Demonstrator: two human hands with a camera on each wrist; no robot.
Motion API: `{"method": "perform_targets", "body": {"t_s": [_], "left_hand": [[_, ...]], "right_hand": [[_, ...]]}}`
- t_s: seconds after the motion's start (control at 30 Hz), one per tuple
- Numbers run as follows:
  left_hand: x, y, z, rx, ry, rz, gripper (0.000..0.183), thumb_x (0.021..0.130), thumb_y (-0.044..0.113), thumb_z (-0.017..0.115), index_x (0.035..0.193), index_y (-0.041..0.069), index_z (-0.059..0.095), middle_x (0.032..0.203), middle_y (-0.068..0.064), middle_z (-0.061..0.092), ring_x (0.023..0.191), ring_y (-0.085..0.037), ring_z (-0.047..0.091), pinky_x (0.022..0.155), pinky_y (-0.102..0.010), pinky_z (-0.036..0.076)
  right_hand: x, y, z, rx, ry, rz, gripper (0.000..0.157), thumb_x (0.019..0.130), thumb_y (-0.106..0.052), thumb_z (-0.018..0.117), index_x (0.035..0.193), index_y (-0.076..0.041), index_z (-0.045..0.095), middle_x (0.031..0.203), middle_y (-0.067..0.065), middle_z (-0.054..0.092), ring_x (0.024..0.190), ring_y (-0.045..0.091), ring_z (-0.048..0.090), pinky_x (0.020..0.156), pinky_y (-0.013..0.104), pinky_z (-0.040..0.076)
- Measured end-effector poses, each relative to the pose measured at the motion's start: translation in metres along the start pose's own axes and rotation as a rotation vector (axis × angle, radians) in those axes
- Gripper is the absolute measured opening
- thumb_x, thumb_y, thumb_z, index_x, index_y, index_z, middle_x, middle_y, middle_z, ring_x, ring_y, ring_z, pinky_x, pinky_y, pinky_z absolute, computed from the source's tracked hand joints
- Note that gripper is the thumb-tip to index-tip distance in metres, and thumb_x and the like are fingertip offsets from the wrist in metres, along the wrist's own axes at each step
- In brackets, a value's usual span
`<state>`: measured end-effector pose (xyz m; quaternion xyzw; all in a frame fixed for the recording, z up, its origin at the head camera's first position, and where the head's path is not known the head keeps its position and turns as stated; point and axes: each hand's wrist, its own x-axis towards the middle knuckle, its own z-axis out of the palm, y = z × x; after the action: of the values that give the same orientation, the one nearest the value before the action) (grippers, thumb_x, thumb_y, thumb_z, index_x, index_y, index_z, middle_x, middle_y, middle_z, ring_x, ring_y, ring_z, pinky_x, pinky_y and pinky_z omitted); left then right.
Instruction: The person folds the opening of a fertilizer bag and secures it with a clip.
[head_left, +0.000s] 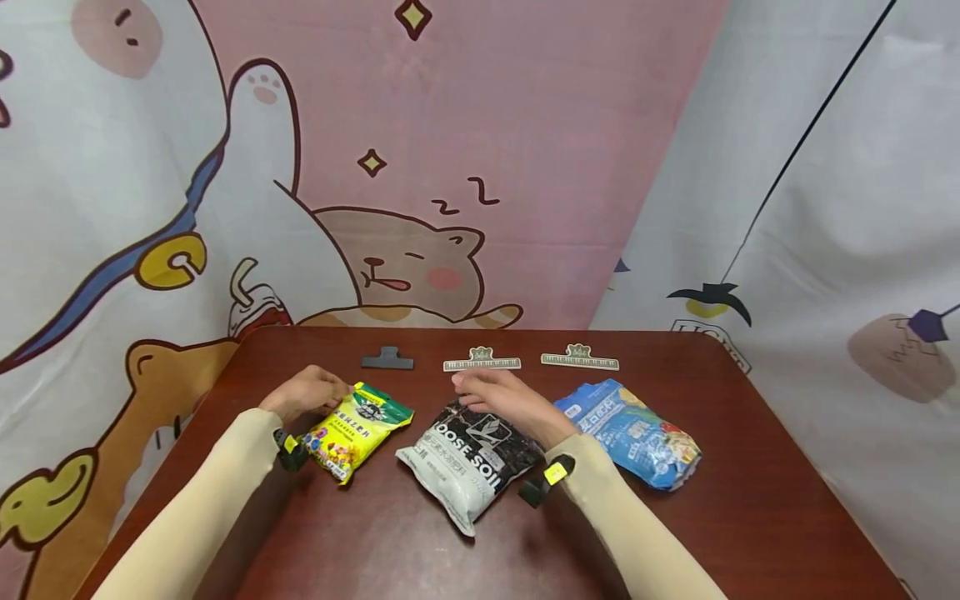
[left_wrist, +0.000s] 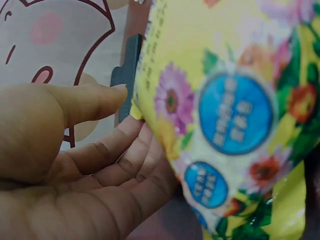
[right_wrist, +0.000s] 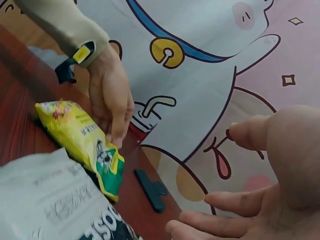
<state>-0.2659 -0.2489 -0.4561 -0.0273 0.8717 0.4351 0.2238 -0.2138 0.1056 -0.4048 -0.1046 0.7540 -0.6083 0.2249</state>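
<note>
My left hand [head_left: 307, 393] is at the left edge of a yellow bag [head_left: 360, 429] with a green top and printed flowers. In the left wrist view its fingers [left_wrist: 117, 160] reach the bag's edge, while the thumb stands apart from them. Over the upper part of a black and white bag [head_left: 457, 467] lettered "LOOSE SOIL" hovers my right hand [head_left: 510, 402]. Its thumb and fingers [right_wrist: 240, 206] are spread with nothing between them in the right wrist view. Both bags lie slanted on the table, side by side.
A blue bag [head_left: 637, 437] lies on the brown table [head_left: 757, 500], right of the right hand. Along the back edge are a dark grey clip [head_left: 387, 359] and two pale clips with keyboard-like bars, one central [head_left: 482, 362], one farther right [head_left: 580, 359]. A cartoon-printed cloth [head_left: 540, 167] hangs behind.
</note>
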Motion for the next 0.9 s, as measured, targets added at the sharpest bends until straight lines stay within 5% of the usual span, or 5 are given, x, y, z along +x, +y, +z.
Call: {"method": "perform_targets", "body": {"t_s": [0.23, 0.47, 0.7, 0.9], "left_hand": [[0.006, -0.001, 0.001, 0.001, 0.0, 0.0, 0.022, 0.101, 0.016, 0.064, 0.105, -0.004, 0.07, 0.083, -0.007, 0.055, 0.079, -0.019, 0.054, 0.069, -0.031, 0.048], [0.005, -0.001, 0.0, 0.011, 0.011, -0.008, 0.026, 0.102, 0.017, 0.063, 0.113, -0.005, 0.071, 0.1, -0.011, 0.064, 0.085, -0.02, 0.057, 0.072, -0.03, 0.052], [0.005, -0.001, 0.001, -0.007, 0.001, -0.01, 0.021, 0.102, 0.016, 0.063, 0.104, -0.003, 0.071, 0.087, -0.006, 0.058, 0.079, -0.019, 0.054, 0.069, -0.03, 0.049], [0.006, -0.001, -0.001, 0.012, -0.004, -0.014, 0.026, 0.102, 0.018, 0.063, 0.113, -0.005, 0.071, 0.102, -0.013, 0.066, 0.088, -0.022, 0.059, 0.074, -0.03, 0.055]], "right_hand": [[0.018, -0.005, 0.014, 0.005, -0.031, 0.089, 0.071, 0.1, -0.047, 0.062, 0.149, 0.001, 0.046, 0.141, 0.022, 0.061, 0.134, 0.04, 0.057, 0.114, 0.046, 0.046], [0.036, -0.007, 0.034, 0.055, -0.041, 0.147, 0.07, 0.099, -0.039, 0.066, 0.148, 0.008, 0.044, 0.141, 0.03, 0.058, 0.131, 0.042, 0.059, 0.111, 0.043, 0.049], [0.049, -0.011, 0.055, 0.135, -0.028, 0.264, 0.06, 0.098, -0.034, 0.068, 0.144, 0.003, 0.054, 0.136, 0.033, 0.06, 0.123, 0.04, 0.065, 0.11, 0.046, 0.049], [0.055, -0.011, 0.066, 0.144, 0.021, 0.321, 0.075, 0.094, -0.034, 0.072, 0.148, 0.01, 0.042, 0.142, 0.032, 0.055, 0.115, 0.04, 0.069, 0.102, 0.045, 0.055]]}}
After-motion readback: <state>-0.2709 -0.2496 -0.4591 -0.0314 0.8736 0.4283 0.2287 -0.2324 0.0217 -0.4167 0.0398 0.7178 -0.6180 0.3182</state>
